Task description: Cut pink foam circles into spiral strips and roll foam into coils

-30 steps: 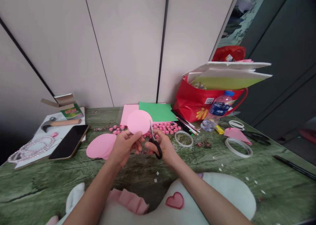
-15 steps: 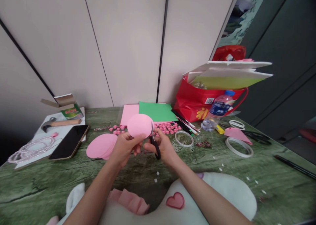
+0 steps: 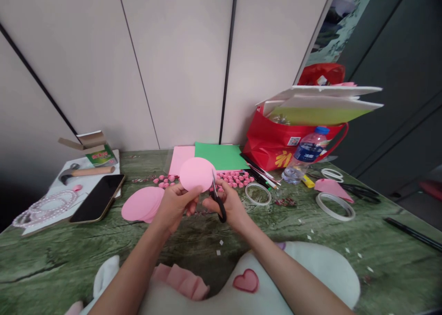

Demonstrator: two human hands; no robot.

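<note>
A: Where's the pink disc (image 3: 196, 173) rn?

B: Up off the table (image 3: 69, 269), in the left hand (image 3: 177, 204). Thumb's on the near edge, fingers closed narrow underneath, so it's a pinch on one side only.

A: And the right hand (image 3: 229, 207)?

B: Fingers curled round the black handles of the scissors (image 3: 222, 211). Can't tell exactly which fingers are in the loops. Blades point up and away, at the disc's right edge; can't tell from here if they're actually biting.

A: So what's the main risk, ASAP version?

B: A wobbly edge, IMO. The far side of the disc has no support, so if the blades push sideways it could flex or swivel, & the cut would prob go crooked.

A: Any chance of a nick?

B: Yep, poss. The left fingertips are near the scissors. If the pinch slips, or the left hand turns the disc w/ the blades closing, skin could get caught.

A: What abt the stack of pink discs (image 3: 141, 204)?

B: It's right beside the left wrist. An elbow or forearm swinging outward could fan it out or crease one.

A: And the small pink pieces (image 3: 238, 179)?

B: They're loose beyond the hands, so a careless reach fwd could scatter a few.
</note>
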